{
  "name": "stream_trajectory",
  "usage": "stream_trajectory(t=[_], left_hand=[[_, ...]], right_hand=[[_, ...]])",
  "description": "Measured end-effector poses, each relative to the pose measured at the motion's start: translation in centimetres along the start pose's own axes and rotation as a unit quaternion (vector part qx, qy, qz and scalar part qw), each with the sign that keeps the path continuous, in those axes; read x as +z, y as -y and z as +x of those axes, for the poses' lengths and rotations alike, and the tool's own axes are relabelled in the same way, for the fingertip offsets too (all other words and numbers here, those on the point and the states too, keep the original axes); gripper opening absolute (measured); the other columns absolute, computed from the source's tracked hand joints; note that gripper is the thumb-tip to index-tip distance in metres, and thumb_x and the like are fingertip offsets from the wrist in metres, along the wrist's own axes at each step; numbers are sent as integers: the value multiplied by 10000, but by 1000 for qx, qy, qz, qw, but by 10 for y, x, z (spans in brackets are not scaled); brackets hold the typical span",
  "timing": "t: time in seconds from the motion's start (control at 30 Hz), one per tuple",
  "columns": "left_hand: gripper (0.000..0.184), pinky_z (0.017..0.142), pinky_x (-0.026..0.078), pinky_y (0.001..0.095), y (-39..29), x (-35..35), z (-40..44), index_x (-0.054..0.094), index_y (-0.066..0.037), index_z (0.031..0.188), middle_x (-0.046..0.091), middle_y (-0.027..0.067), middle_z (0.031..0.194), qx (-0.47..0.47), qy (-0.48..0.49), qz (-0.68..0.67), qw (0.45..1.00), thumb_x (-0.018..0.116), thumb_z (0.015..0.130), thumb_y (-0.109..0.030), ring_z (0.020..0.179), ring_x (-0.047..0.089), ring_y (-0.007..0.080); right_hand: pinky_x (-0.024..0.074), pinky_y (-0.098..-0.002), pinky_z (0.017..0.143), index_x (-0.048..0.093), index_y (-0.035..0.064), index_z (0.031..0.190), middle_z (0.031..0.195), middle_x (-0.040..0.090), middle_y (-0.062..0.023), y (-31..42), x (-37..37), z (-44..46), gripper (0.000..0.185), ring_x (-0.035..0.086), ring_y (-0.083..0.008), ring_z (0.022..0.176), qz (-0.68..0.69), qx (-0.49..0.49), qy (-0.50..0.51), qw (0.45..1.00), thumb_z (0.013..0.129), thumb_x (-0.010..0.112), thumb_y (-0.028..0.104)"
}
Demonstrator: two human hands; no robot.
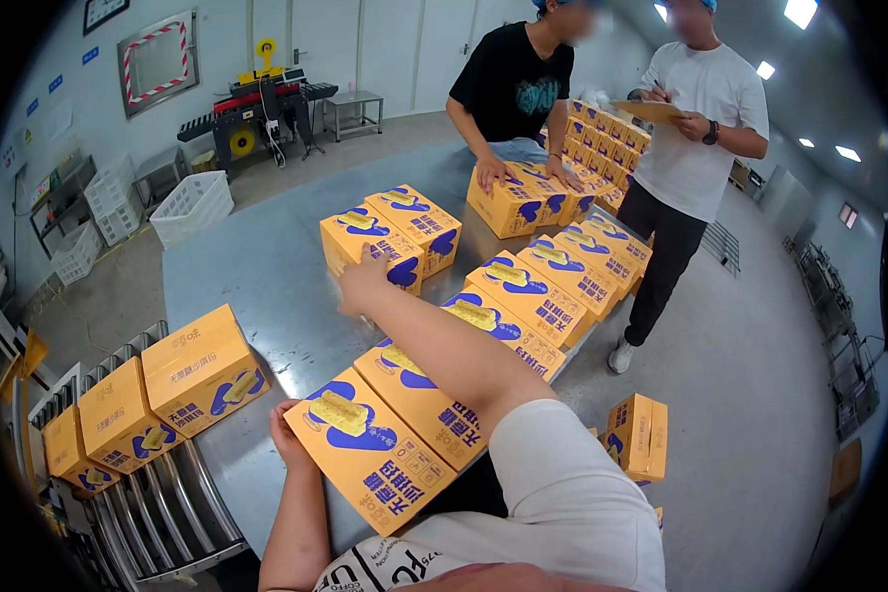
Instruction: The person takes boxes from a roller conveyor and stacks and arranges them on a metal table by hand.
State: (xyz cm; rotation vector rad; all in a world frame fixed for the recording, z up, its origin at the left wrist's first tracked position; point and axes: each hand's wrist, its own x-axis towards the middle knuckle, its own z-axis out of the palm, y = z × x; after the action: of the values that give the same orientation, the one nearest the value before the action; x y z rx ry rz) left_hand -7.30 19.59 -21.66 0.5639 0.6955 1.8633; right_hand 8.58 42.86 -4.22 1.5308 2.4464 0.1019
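Observation:
My right arm stretches across the metal table, and my right hand [363, 281] lies against the near corner of an orange carton [370, 237], fingers spread. A second orange carton [419, 219] stands beside that one, touching it. Low at the left, my left hand [288, 436] rests its outstretched fingers along the side of the nearest orange carton [370, 444], which bears a blue print with a yellow snack bar. From this carton a row of similar cartons [528, 286] runs away along the table's right edge, partly hidden by my right forearm.
Several cartons [202, 370] sit on a roller conveyor [173, 513] at the left. Across the metal table [266, 257], a person in black [513, 89] has both hands on cartons [508, 207]. Another person [705, 118] writes on a clipboard [651, 111]. A carton stack [602, 138] stands behind.

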Motion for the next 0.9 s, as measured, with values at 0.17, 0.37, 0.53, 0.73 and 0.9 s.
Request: stream_trajectory(t=[0.17,0.37,0.53,0.73,0.9], left_hand=[[502,844,568,367,-1,1,-1,591,-27,1040,709,137,951,-3,-8,-5,1000,355,1096,-467,896,685,229],[511,850,568,366,0,-1,-1,597,-27,1035,713,138,961,-4,8,-4,1000,350,1094,-471,905,689,233],[542,858,568,370,1,-1,-2,630,-8,1062,722,144,981,-11,0,-19,1000,336,1095,-463,921,694,237],[587,862,578,388,6,-8,-1,674,13,1068,739,162,995,-37,9,-29,999,327,1096,-459,927,708,255],[609,870,585,399,3,-2,-2,677,25,1071,745,173,1010,-52,8,-37,998,321,1095,-468,937,718,270]], right_hand=[[209,-774,1150,603,93,1450,1534,523,-169,2,0,-2,695,174,-528,1549,-2,-7,-4,1000,878,692,477],[184,-772,1161,606,90,1447,1548,500,-177,4,1,-3,704,163,-546,1544,8,-12,-18,1000,887,691,508],[215,-698,1204,649,101,1390,1543,499,-161,5,7,0,659,221,-473,1550,7,-44,-65,997,894,694,531],[301,-508,1235,577,117,1467,1540,500,-165,4,33,27,678,319,-358,1534,160,-175,-169,957,937,670,531],[300,-464,1243,479,95,1538,1593,437,-187,35,21,34,844,353,-337,1519,355,-252,-95,895,924,646,651]])
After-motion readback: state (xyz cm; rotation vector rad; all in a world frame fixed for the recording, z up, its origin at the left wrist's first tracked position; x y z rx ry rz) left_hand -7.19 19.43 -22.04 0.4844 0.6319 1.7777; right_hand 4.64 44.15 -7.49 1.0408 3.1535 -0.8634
